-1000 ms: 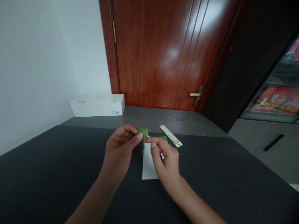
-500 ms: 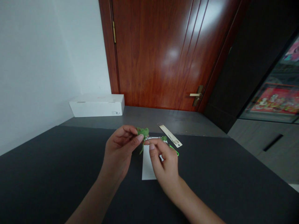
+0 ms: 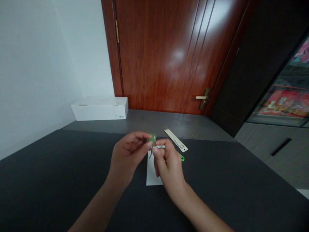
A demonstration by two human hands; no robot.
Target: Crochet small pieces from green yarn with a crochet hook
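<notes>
Nearest, the right hand point(image 3: 169, 162) pinches a slender metal tool point(image 3: 155, 141); the left hand point(image 3: 127, 153) grips a small green yarn piece point(image 3: 151, 138) at its tip, above a white sheet point(image 3: 152, 174). Clean work probably calls for a steady left pinch and shallow tool strokes, clear of the dangling tail point(image 3: 151, 153). Beyond lies a pale packet point(image 3: 175, 139).
</notes>
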